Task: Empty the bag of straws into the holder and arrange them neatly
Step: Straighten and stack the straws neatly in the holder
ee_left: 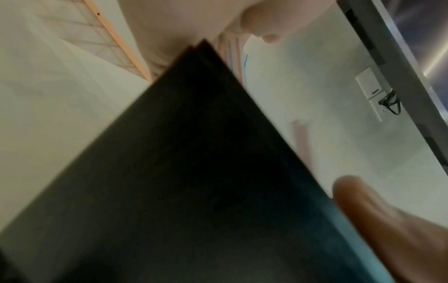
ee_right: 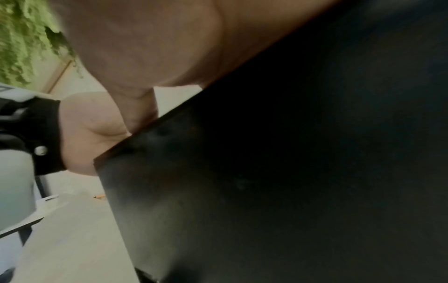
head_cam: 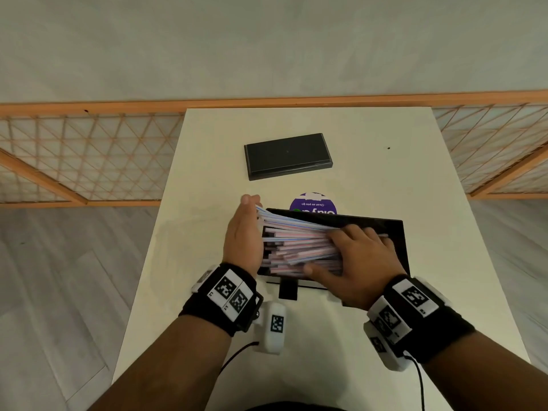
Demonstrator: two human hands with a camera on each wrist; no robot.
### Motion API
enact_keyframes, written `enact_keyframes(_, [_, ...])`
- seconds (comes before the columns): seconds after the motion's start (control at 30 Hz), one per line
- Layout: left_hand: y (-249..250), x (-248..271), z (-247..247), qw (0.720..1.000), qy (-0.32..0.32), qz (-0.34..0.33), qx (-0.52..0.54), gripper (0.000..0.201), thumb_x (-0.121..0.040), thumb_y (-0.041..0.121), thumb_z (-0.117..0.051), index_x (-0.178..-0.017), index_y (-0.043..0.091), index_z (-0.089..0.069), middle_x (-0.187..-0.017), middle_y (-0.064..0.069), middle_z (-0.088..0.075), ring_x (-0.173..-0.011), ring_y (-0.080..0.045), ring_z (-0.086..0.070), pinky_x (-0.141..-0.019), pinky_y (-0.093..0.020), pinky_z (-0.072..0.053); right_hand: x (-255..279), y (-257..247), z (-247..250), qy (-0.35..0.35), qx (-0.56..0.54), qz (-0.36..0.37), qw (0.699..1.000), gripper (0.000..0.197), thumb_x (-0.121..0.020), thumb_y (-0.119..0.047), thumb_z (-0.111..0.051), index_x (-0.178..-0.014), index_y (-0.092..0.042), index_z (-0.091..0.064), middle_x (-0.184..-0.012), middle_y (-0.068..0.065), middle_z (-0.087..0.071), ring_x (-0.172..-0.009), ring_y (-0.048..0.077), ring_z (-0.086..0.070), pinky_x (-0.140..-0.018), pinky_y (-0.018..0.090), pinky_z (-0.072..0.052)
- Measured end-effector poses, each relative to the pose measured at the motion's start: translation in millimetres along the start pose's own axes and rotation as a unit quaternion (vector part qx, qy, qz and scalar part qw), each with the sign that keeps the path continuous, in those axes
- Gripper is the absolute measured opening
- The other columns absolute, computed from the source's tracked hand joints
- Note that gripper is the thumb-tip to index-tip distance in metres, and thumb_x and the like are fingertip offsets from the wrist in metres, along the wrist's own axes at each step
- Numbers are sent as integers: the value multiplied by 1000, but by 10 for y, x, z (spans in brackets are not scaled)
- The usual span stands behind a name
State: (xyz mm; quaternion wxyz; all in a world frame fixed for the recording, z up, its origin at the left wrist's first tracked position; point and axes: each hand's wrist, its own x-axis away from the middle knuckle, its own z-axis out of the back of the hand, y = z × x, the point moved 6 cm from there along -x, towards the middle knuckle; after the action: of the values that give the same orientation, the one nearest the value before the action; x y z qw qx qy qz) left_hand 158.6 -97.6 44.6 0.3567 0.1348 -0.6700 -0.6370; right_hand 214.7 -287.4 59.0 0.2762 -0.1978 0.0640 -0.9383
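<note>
My right hand (head_cam: 355, 256) is curled over the straws (head_cam: 296, 244), thumb on the near side. My left hand (head_cam: 243, 235) is flat, fingers straight, pressing their ends. They're heaped in the black box (head_cam: 396, 229). Push unevenly and I reckon the top ones skid out onto the table (head_cam: 415, 173).

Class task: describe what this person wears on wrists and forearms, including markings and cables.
Forearms bare, no sleeves. Behind the left hand and right hand sits a black fabric wristband carrying white tiles with black square codes. A white plastic camera housing, also coded, hangs from each, trailing a thin black cable.
</note>
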Motion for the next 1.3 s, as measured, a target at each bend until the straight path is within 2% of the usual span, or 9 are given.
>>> enact_keyframes(0.13, [-53, 24, -36, 999, 13, 5, 51, 40, -107, 47, -31, -108, 27, -65, -112, 2, -70, -105, -16, -68, -94, -33, -53, 5, -161, -21, -17, -11, 86, 996, 79, -70, -82, -27, -135, -39, -46, -127, -12, -51, -119, 18, -45, -107, 41, -32])
enact_keyframes(0.3, [-52, -36, 52, 990, 33, 46, 128, 31, -105, 46, -42, -107, 23, -62, -111, -5, -71, -97, -19, -71, -79, -34, -55, -45, -27, -19, -7, 46, 21, 999, 92, -65, -93, -21, -128, -32, -46, -120, -6, -51, -112, 22, -49, -103, 46, -35])
enact_keyframes(0.43, [-24, 2, -12, 990, 9, 46, 136, 43, -89, 62, -52, -110, 27, -63, -119, -10, -69, -108, -22, -69, -100, -46, -54, -85, -75, -84, -21, 54, 6, 998, 97, -63, -94, -9, -128, -31, -43, -119, -4, -50, -111, 23, -46, -100, 47, -37])
enact_keyframes(0.6, [27, 59, -57, 997, 2, 2, 75, 57, -71, 80, -43, -106, 36, -56, -116, -3, -66, -106, -21, -68, -100, -47, -53, -151, -172, -88, -9, 42, -18, 999, 102, -61, -96, -8, -121, -23, -46, -119, 2, -51, -111, 26, -49, -102, 47, -38])
enact_keyframes(0.77, [31, 39, -42, 993, 26, 12, 114, 45, -80, 67, -46, -107, 32, -54, -120, -4, -65, -110, -22, -66, -91, -37, -53, -171, -312, -99, -8, 56, 15, 998, 93, -65, -96, -18, -122, -27, -44, -116, -2, -50, -108, 23, -45, -98, 48, -37])
enact_keyframes(1.0, [-67, -33, -19, 990, 36, 77, 114, 38, -98, 60, -45, -102, 24, -59, -115, -6, -68, -103, -19, -68, -88, -38, -53, -194, -239, -91, -11, 36, -53, 998, 97, -62, -98, -26, -121, -22, -42, -125, 2, -51, -116, 26, -49, -104, 52, -38])
enact_keyframes(1.1, [15, -38, 44, 999, 41, 13, -8, 36, -85, 57, -60, -98, 25, -66, -104, 3, -71, -98, -16, -68, -93, -42, -55, -172, -244, -27, 19, 17, -43, 999, 92, -67, -93, -33, -127, -24, -36, -130, 0, -48, -118, 24, -47, -102, 48, -41])
enact_keyframes(1.2, [114, -28, 121, 982, 60, -62, -166, 16, -93, 37, -65, -95, 23, -72, -90, 11, -72, -87, -7, -67, -81, -29, -54, -166, -216, -5, 28, 23, -35, 999, 91, -67, -93, -32, -130, -26, -35, -132, -2, -46, -119, 23, -45, -101, 47, -40])
enact_keyframes(1.3, [201, 4, 179, 952, 78, -114, -272, 19, -98, 30, -61, -91, 20, -76, -83, 8, -72, -79, -11, -66, -72, -23, -45, -170, -198, -13, 29, 16, -31, 999, 87, -69, -91, -35, -128, -27, -35, -130, -3, -46, -118, 22, -44, -101, 47, -40])
